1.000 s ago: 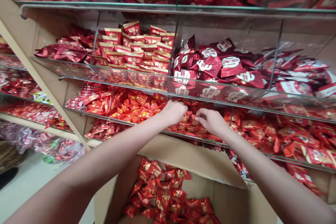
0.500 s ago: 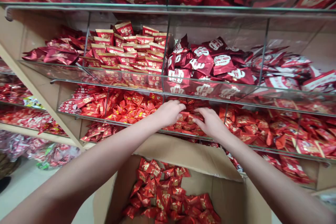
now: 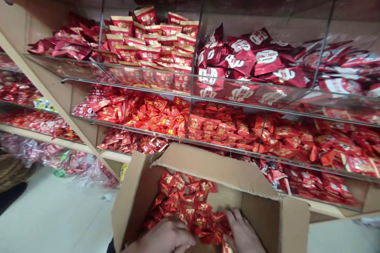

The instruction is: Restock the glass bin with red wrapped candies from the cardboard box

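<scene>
A cardboard box (image 3: 261, 215) stands open in front of me, with many small red foil-wrapped candies (image 3: 187, 211) with gold print piled in it. Low in the box, my left hand (image 3: 170, 237) lies over the near left candies, its fingers loosely bent and pointing right. My right hand (image 3: 243, 233) reaches in along the right side, fingers apart, touching candies at the right edge of the pile. A gap with candies lies between the hands. Similar red candies (image 3: 208, 126) sit stacked in a shelf compartment behind the box.
Glass-fronted shelves (image 3: 225, 108) hold several kinds of red packets. Above are gold-edged packets (image 3: 151, 47) and dark red packets with white labels (image 3: 252, 57). One raised box flap (image 3: 208, 166) faces the lower shelf. Clear plastic bags (image 3: 53, 154) lie at left by the pale floor (image 3: 71, 209).
Both hands have come down from the shelf compartment into the box among the candies. The view has tilted downward, and the stacked candies on the shelf are now uncovered.
</scene>
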Demonstrator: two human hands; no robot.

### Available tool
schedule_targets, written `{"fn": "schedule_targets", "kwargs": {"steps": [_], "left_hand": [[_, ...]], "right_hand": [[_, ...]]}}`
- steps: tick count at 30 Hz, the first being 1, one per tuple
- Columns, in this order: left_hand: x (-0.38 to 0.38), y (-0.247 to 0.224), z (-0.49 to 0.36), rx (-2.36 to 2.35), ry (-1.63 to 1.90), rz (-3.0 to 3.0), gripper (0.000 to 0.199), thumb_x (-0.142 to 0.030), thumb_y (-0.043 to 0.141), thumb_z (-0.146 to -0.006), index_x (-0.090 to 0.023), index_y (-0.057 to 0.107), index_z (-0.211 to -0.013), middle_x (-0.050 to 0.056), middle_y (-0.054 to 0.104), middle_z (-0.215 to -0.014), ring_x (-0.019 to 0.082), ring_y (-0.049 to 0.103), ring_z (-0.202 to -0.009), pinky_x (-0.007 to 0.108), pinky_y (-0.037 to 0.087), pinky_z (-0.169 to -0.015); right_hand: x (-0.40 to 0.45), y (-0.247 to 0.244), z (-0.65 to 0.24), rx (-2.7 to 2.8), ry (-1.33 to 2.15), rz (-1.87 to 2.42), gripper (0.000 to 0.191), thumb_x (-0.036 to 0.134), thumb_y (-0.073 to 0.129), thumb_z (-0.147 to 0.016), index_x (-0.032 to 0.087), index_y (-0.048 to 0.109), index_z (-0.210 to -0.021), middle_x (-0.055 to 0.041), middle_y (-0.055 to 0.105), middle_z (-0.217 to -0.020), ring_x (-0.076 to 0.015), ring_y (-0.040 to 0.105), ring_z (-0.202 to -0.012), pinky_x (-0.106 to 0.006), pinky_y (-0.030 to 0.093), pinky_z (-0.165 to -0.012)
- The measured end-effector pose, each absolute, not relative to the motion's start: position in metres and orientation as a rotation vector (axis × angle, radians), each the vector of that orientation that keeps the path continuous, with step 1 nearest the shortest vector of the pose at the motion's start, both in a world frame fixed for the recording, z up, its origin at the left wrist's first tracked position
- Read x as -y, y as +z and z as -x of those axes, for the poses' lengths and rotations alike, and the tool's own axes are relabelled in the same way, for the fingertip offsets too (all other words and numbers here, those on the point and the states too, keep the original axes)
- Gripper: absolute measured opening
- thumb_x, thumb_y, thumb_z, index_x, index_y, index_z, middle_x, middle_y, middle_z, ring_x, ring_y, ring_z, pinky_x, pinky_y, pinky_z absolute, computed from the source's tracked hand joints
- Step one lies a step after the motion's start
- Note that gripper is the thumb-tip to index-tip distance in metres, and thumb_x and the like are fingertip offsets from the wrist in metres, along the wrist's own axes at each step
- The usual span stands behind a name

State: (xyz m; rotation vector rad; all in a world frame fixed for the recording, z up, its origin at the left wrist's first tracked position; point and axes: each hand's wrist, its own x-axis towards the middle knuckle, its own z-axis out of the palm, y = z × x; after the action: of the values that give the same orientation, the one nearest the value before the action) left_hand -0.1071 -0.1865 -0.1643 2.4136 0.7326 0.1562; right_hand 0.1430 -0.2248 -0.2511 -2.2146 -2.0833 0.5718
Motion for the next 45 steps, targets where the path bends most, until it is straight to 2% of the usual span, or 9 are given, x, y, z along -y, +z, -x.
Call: {"fn": "schedule_targets", "kwargs": {"steps": [6,10,13,15,18,21,28,34,45], "left_hand": [[0.199,-0.171,0.104,-0.946,0.305,-2.066,0.023,-0.022,0.044,-0.082,-0.027,0.065,-0.09,0.0,0.068,-0.086,0.015,0.063,-0.079,0.02,0.046,-0.071],[0.197,-0.174,0.103,-1.011,0.491,-1.924,0.023,-0.024,0.045,-0.082,-0.028,0.064,-0.095,0.002,0.064,-0.098,0.017,0.058,-0.093,0.026,0.045,-0.084],[0.197,-0.163,0.092,-1.03,0.618,-1.785,0.044,-0.025,0.055,-0.077,-0.027,0.048,-0.12,0.006,0.046,-0.129,0.021,0.039,-0.119,0.037,0.029,-0.102],[0.197,-0.151,0.079,-0.991,0.645,-1.604,0.066,-0.027,0.065,-0.068,-0.023,0.037,-0.128,0.01,0.041,-0.133,0.024,0.038,-0.12,0.041,0.03,-0.101],[0.193,-0.137,0.061,-0.835,0.662,-1.27,0.045,-0.031,0.064,-0.071,-0.016,0.052,-0.112,0.008,0.065,-0.094,0.019,0.06,-0.084,0.032,0.048,-0.075],[0.189,-0.13,0.053,-0.808,0.736,-1.095,0.026,-0.031,0.064,-0.071,-0.014,0.06,-0.09,0.0,0.063,-0.067,0.01,0.056,-0.059,0.022,0.045,-0.058],[0.179,-0.123,0.054,-0.798,0.804,-1.021,0.02,-0.029,0.067,-0.069,-0.015,0.065,-0.084,0.0,0.066,-0.073,0.01,0.056,-0.065,0.022,0.044,-0.066],[0.181,-0.127,0.05,-0.871,0.922,-0.931,0.027,-0.028,0.071,-0.065,-0.017,0.062,-0.088,-0.001,0.065,-0.074,0.01,0.055,-0.065,0.022,0.044,-0.065],[0.179,-0.14,0.062,-0.849,0.942,-1.052,0.031,-0.029,0.073,-0.061,-0.016,0.062,-0.087,0.0,0.067,-0.069,0.01,0.055,-0.06,0.021,0.043,-0.059]], "right_hand": [[0.219,-0.243,-0.15,2.068,0.514,1.988,0.025,0.009,0.042,-0.074,0.021,0.063,-0.078,-0.0061,0.066,-0.081,-0.0218,0.061,-0.077,-0.03,0.047,-0.069],[0.224,-0.214,-0.145,1.932,0.454,1.908,0.021,0.018,0.041,-0.08,0.019,0.061,-0.071,-0.007,0.063,-0.074,-0.0221,0.059,-0.073,-0.033,0.045,-0.067],[0.232,-0.184,-0.132,1.728,0.662,1.717,0.019,0.03,0.045,-0.082,0.019,0.059,-0.076,-0.005,0.062,-0.074,-0.019,0.058,-0.071,-0.03,0.046,-0.067],[0.236,-0.165,-0.123,1.537,0.866,1.586,0.019,0.036,0.049,-0.081,0.019,0.058,-0.081,-0.0038,0.062,-0.076,-0.0171,0.058,-0.07,-0.028,0.046,-0.066],[0.234,-0.149,-0.112,1.274,1.044,1.456,0.03,0.038,0.057,-0.076,0.018,0.056,-0.099,-0.0033,0.062,-0.081,-0.0163,0.058,-0.073,-0.028,0.046,-0.069],[0.229,-0.144,-0.106,1.131,1.199,1.376,0.03,0.038,0.056,-0.077,0.018,0.058,-0.099,-0.0025,0.063,-0.08,-0.0148,0.057,-0.071,-0.027,0.047,-0.067],[0.225,-0.143,-0.096,0.991,1.299,1.197,0.013,0.031,0.062,-0.074,0.018,0.059,-0.076,0.0022,0.058,-0.067,-0.0099,0.05,-0.061,-0.022,0.04,-0.06],[0.222,-0.153,-0.078,0.697,1.346,1.044,0.02,0.033,0.066,-0.069,0.018,0.055,-0.062,0.0041,0.053,-0.058,-0.0092,0.044,-0.056,-0.022,0.038,-0.058],[0.218,-0.173,-0.074,0.845,1.201,1.166,0.029,0.04,0.064,-0.069,0.016,0.055,-0.055,0.003,0.05,-0.05,-0.0093,0.043,-0.05,-0.021,0.033,-0.052]]}}
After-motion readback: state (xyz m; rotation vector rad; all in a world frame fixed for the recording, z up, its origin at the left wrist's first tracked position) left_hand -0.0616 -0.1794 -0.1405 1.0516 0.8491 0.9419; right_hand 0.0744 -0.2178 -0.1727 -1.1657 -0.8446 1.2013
